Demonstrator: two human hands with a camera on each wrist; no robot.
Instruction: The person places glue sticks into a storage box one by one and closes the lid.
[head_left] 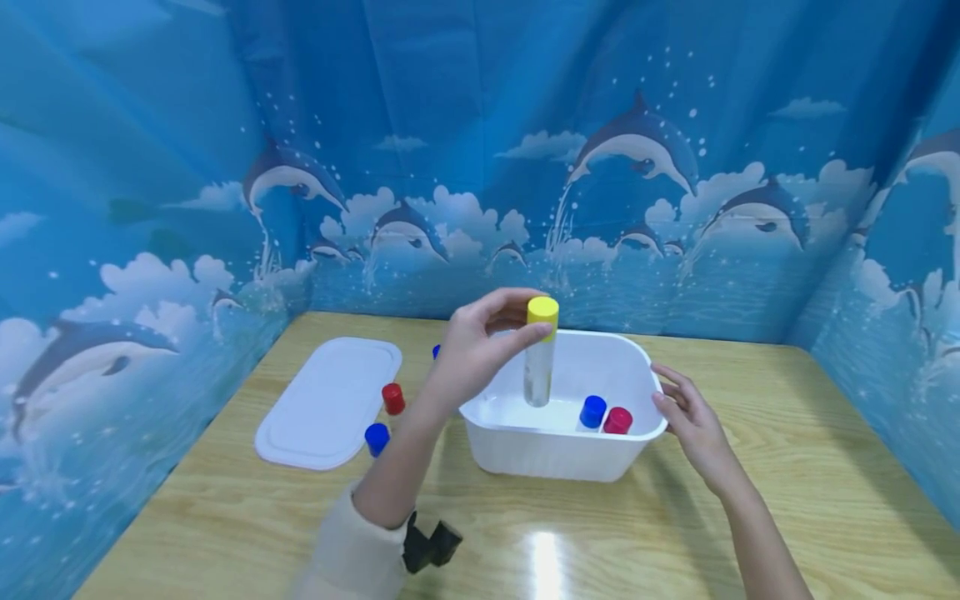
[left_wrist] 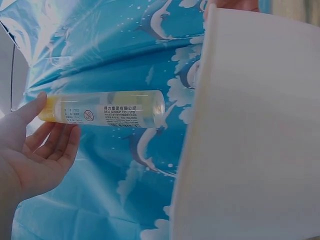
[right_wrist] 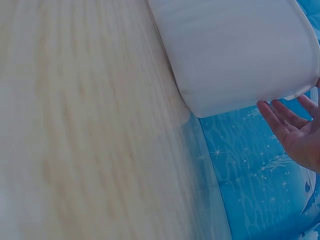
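My left hand (head_left: 480,342) pinches a clear tube (head_left: 537,371) by its yellow cap, thumb on one side and fingers on the other. The tube hangs upright over the white plastic box (head_left: 543,454), its lower end around the level of the opening. Small print and a logo show on the tube (left_wrist: 112,109) in the left wrist view. At the box's right end my right hand (head_left: 693,421) holds the rim. The right wrist view shows its fingers (right_wrist: 272,120) against the end wall. Inside stand a blue cap (head_left: 593,410) and a red cap (head_left: 618,420); their lower parts are mostly hidden.
A white lid (head_left: 330,404) lies flat on the wooden table (head_left: 525,533), left of the box. Between them are a red cap (head_left: 393,398) and a blue cap (head_left: 377,438). Another blue cap (head_left: 437,352) is mostly hidden. A dolphin-print curtain (head_left: 465,167) encloses the table.
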